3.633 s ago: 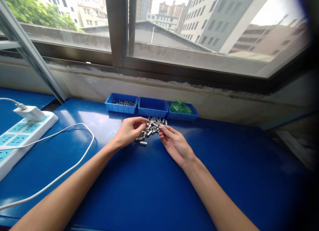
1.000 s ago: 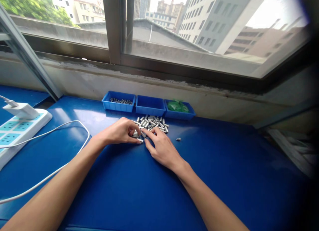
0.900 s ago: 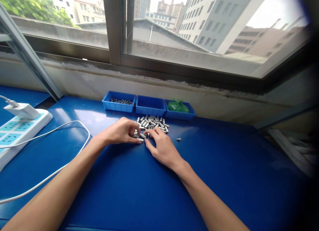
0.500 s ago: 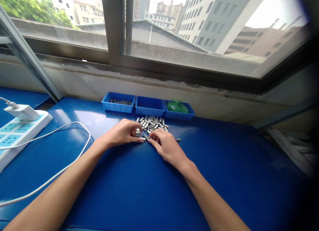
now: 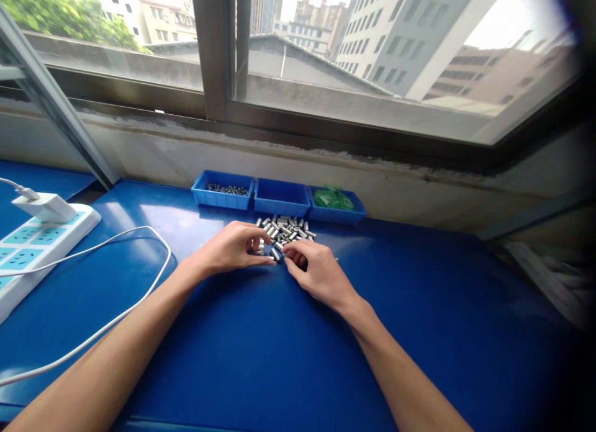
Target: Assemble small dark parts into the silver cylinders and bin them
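Note:
A loose pile of small silvery metal cylinders [image 5: 286, 228] lies on the blue table in front of me. My left hand [image 5: 237, 246] is at the pile's left edge, its thumb and curled forefinger apart around a gap. Some cylinders show behind that gap, and I see none gripped. At the near right edge of the pile is my right hand [image 5: 319, 269], thumb and forefinger drawn close together and the other fingers curled. What lies between those fingertips is too small and hidden to make out. One cylinder [image 5: 275, 254] rests on the table between both hands.
Behind the pile stand a blue bin [image 5: 222, 199] of small metal parts, a middle blue bin [image 5: 282, 205], and a right bin [image 5: 342, 216] with a green plastic bag [image 5: 333, 199]. A white power strip [image 5: 46, 246] and white cable [image 5: 158, 283] lie left. A window frame [image 5: 215, 59] rises behind.
My left thumb and forefinger have spread a little further apart. My right hand has shifted slightly right and nearer to me, widening the space between the hands.

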### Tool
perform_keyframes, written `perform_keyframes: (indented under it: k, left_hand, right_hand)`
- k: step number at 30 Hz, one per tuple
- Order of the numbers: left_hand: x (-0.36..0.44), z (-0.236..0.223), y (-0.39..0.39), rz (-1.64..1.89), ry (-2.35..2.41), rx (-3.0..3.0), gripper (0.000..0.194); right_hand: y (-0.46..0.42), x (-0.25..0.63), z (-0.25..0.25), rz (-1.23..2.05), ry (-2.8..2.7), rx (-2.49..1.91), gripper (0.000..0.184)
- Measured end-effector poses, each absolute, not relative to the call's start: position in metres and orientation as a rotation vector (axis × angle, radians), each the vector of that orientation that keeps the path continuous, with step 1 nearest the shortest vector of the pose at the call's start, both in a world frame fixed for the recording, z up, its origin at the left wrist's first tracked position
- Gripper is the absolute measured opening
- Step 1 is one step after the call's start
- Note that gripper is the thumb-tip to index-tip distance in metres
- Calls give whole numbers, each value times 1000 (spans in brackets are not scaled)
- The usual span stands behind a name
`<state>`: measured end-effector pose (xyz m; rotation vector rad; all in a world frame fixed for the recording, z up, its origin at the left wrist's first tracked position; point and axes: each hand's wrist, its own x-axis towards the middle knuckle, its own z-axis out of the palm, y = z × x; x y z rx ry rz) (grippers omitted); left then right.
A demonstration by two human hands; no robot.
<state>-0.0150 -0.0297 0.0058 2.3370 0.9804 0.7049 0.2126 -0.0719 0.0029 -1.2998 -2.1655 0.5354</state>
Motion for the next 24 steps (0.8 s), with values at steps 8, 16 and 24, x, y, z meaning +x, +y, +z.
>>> perform_keyframes:
  k: [8, 16, 24]
  left_hand:
    - [-11, 9, -34, 907, 949, 2312, 32]
    - [4, 14, -44, 1049, 834, 2223, 27]
    - [6, 14, -44, 1023, 773, 2240, 20]
  right_hand:
    - [-69, 209, 7, 1109, -1458, -1212, 23]
    - [-71, 205, 13, 1569, -1020, -986, 42]
    - [-70, 203, 9, 1546, -1051, -996, 46]
